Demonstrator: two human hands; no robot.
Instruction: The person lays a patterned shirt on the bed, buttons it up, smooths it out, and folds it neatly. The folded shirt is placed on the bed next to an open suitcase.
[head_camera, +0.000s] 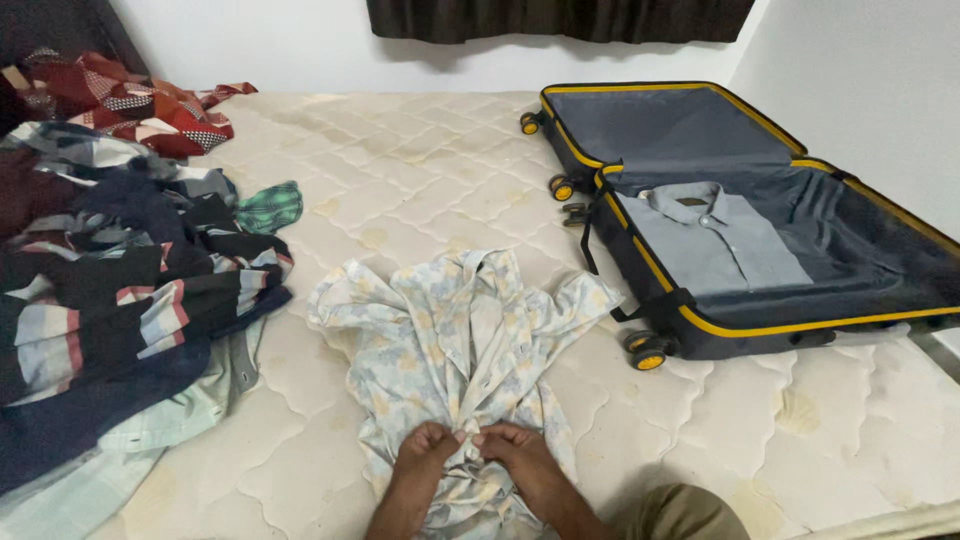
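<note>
Both hands — left hand (428, 443) and right hand (512, 447) — pinch the front of a pale floral button-up shirt (462, 340), fingertips meeting, spread on the bare quilted mattress (420, 170) between a heap of dark striped clothes (110, 290) and an open grey suitcase with yellow trim (700, 330).

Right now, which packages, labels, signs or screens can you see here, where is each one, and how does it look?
Neck label: small brown rectangular tag inside the collar of the folded grey shirt, which lies in the open suitcase on the right.
Packages, signs and screens: none in view.
</note>
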